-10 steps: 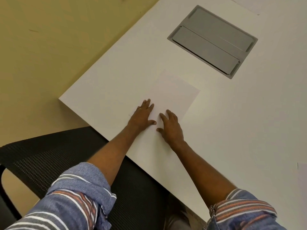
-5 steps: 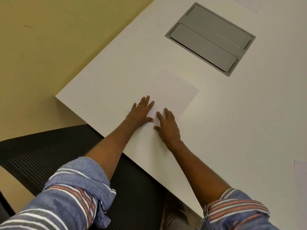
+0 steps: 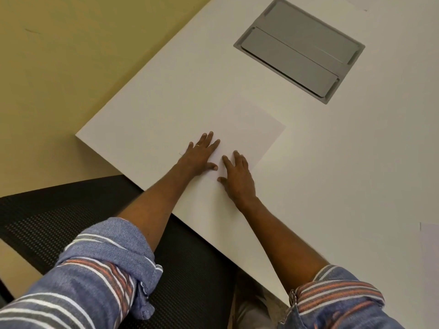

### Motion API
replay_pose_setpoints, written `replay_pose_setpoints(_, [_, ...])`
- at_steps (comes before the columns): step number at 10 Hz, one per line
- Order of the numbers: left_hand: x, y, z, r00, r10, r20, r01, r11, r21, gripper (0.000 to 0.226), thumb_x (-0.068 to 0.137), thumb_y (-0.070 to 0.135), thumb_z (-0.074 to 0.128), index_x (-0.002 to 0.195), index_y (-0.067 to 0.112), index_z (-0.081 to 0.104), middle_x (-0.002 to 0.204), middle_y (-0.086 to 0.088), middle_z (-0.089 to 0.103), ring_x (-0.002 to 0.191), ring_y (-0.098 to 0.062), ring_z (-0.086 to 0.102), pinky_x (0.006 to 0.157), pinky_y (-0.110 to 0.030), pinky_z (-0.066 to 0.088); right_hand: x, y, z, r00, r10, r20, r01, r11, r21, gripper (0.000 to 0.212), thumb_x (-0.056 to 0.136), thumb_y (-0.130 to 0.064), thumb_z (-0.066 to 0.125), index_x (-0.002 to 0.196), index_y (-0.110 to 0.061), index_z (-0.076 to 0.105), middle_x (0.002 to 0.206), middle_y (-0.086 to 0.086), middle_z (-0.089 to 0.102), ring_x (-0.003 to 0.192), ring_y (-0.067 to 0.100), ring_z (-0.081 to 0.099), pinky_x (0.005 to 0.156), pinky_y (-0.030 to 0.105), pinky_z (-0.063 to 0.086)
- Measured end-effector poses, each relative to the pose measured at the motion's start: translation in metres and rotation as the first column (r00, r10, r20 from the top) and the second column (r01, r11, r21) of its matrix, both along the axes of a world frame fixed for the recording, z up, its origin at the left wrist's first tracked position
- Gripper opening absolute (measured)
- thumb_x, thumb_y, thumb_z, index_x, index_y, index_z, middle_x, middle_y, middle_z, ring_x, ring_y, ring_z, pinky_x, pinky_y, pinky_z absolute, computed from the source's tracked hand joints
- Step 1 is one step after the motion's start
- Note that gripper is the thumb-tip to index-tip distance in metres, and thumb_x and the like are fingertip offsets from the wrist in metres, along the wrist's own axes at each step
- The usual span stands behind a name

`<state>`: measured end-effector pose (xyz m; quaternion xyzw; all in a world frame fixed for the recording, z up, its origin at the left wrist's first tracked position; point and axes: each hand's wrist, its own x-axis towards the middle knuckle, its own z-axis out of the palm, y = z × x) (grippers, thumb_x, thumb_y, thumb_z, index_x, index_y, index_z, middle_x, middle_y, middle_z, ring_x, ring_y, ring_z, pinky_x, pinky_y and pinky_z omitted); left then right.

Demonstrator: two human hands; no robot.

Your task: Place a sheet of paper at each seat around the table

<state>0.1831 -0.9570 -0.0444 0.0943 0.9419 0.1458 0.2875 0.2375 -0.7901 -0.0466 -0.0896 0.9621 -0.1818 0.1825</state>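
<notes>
Paper point(image 3: 247, 129) flat on the white table point(image 3: 166, 96), near the corner, in front of the black mesh chair point(image 3: 59, 210); near edge under both hands, far corner pointing toward the grey cable hatch point(image 3: 299, 51). At far left, yellow floor point(image 3: 59, 67), then the chair tucked against the table edge. Left hand point(image 3: 199, 155) laid palm down on the sheet's left part, fingers spread and flat, gripping nothing, a ring on one finger. Just beside it, right hand point(image 3: 237, 176) likewise palm down and splayed on the near edge, thumbs almost meeting, nothing clamped. Compared with a second ago, hardly any shift in the sheet itself: same angle, same spot relative to the hatch. Fingers of both hands slightly more spread than before, palms pressed flatter, whole view drifted a little up and rightward. Judged from that: sheet already delivered to this seat, hands now only smoothing or squaring it, so this place likely done. Farther right, edge of another sheet point(image 3: 430, 248) at the frame border, and a further pale corner point(image 3: 356, 3) at the top, suggesting other seats already served; how many remain, impossible to tell.
</notes>
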Motion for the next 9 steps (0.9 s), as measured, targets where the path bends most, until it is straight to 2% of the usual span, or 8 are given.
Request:
replay_pose_setpoints(5, [0.0, 0.001, -0.006, 0.998, 0.059, -0.005, -0.058, 0.997, 0.054, 0.093, 0.091, 0.039, 0.067, 0.159, 0.021, 0.006, 0.167, -0.004, -0.011, 0.154, -0.022, -0.009, 0.123, -0.054, 0.005, -0.002, 0.0, 0.004, 1.0, 0.003, 0.027, -0.004, 1.0, 0.028, 0.072, 0.095, -0.032, 0.065, 0.155, -0.021, 0.028, 0.165, 0.012, 0.014, 0.153, 0.031, 0.012, 0.118, 0.045, 0.034])
replay_pose_setpoints(6, [0.003, 0.0, -0.005, 0.997, 0.052, -0.063, -0.047, 0.996, 0.069, 0.088, 0.094, 0.037, 0.063, 0.159, 0.021, 0.007, 0.167, -0.004, -0.008, 0.154, -0.021, -0.007, 0.124, -0.053, 0.003, -0.004, 0.003, 0.007, 0.999, 0.005, 0.039, -0.005, 1.0, 0.003, 0.07, 0.096, -0.032, 0.063, 0.155, -0.021, 0.027, 0.165, 0.01, 0.015, 0.153, 0.03, 0.012, 0.117, 0.046, 0.035])
replay_pose_setpoints(8, [0.007, -0.003, 0.009, 0.976, 0.039, -0.212, -0.034, 0.999, 0.026, 0.069, 0.104, 0.048, 0.035, 0.159, 0.019, 0.005, 0.167, -0.002, -0.005, 0.154, -0.018, -0.006, 0.125, -0.049, 0.0, -0.016, 0.01, 0.025, 0.989, 0.019, -0.147, -0.022, 1.0, -0.016, 0.056, 0.105, -0.033, 0.045, 0.156, -0.017, 0.027, 0.165, 0.007, 0.022, 0.154, 0.025, 0.014, 0.125, 0.04, 0.02])
replay_pose_setpoints(9, [0.014, -0.002, 0.02, 0.961, 0.014, -0.275, -0.015, 1.0, -0.002, 0.064, 0.105, 0.048, 0.023, 0.159, 0.02, 0.002, 0.167, -0.001, -0.006, 0.154, -0.017, -0.007, 0.125, -0.049, 0.0, -0.013, 0.015, 0.04, 0.98, 0.004, -0.199, -0.004, 1.0, 0.0, 0.055, 0.106, -0.035, 0.041, 0.156, -0.017, 0.027, 0.165, 0.007, 0.02, 0.155, 0.026, 0.011, 0.125, 0.042, 0.02])
